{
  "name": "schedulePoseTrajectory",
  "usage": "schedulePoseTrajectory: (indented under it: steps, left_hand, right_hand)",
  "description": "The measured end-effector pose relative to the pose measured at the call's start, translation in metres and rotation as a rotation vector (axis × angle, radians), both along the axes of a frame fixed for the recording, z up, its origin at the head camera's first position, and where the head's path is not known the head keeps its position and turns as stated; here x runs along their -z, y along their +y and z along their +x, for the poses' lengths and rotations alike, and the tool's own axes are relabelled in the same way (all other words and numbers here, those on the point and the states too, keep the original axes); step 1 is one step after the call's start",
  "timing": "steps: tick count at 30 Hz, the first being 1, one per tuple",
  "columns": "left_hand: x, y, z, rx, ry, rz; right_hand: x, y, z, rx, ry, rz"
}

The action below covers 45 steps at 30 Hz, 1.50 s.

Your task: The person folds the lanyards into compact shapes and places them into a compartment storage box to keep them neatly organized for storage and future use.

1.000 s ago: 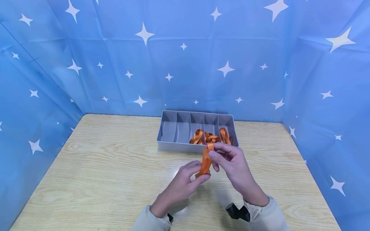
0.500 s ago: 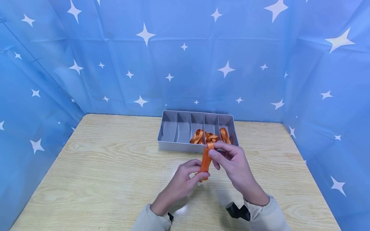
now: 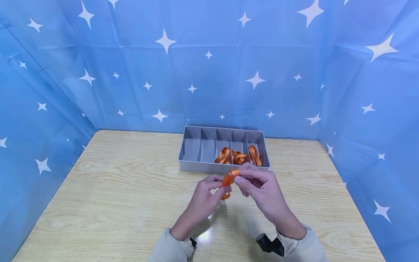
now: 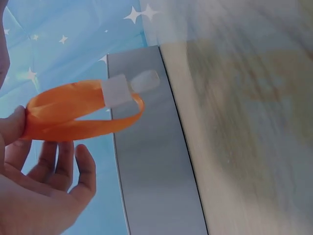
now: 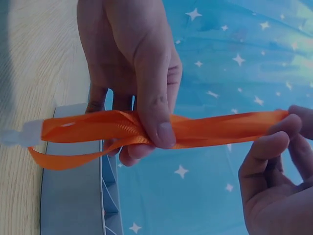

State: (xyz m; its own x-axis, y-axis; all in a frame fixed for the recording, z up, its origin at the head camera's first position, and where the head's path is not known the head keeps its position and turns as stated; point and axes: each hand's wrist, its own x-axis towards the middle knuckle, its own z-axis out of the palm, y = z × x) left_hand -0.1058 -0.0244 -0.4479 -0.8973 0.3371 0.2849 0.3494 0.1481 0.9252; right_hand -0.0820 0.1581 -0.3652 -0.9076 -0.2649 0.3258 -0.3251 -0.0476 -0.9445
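A folded orange ribbon lanyard [image 3: 228, 178] with a white plastic clip [image 4: 116, 91] is stretched between both hands above the table. My left hand [image 3: 204, 196] pinches the folded ribbon partway along, thumb [image 5: 164, 131] on top. My right hand [image 3: 262, 187] pinches the looped end with thumb and index finger. In the left wrist view the clip end sticks out beyond the fingers, beside a slack strand. Behind the hands stands a grey divided tray [image 3: 204, 167]. Coiled orange lanyards lie in its right three compartments, at the left [image 3: 223, 155], middle [image 3: 240, 158] and right [image 3: 254, 155].
The light wood-grain table [image 3: 124, 182] reaches back to a blue star-patterned cloth [image 3: 209, 72], which rises behind it and along both sides. A black wrist camera mount [image 3: 270, 244] sits at the right sleeve.
My left hand has moved up, and the lanyard has gone from nearly upright to slanting, with less length showing between the hands. The right hand has dropped slightly. The tray's lanyards have stayed put.
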Motion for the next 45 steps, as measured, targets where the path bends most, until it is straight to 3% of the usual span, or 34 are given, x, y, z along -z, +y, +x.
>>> schedulePoseTrajectory:
  steps: [10,18,21,28,31,38,45]
  left_hand:
    - [-0.01,-0.003,-0.011,-0.143,-0.029,-0.012]
    - [-0.019,-0.01,-0.022,-0.219,0.021,-0.032]
    - [-0.022,-0.011,-0.025,-0.245,0.029,-0.009]
    - [-0.032,-0.013,-0.03,-0.268,0.046,0.07]
    - [-0.037,-0.013,-0.031,-0.258,0.049,0.102]
    - [-0.045,-0.011,-0.03,-0.229,0.04,0.136]
    - [-0.054,-0.008,-0.027,-0.202,0.028,0.142]
  right_hand:
    - [0.003,-0.002,0.009,-0.035,-0.011,-0.005]
    - [0.007,-0.004,0.014,-0.068,0.004,0.041]
    - [0.01,-0.005,0.015,-0.097,0.02,0.036]
    - [0.019,-0.005,0.017,-0.114,-0.054,0.028]
    - [0.023,-0.005,0.017,-0.093,-0.088,0.048]
    - [0.032,-0.007,0.016,0.09,-0.228,0.169]
    - [0.044,-0.01,0.012,0.158,-0.156,0.196]
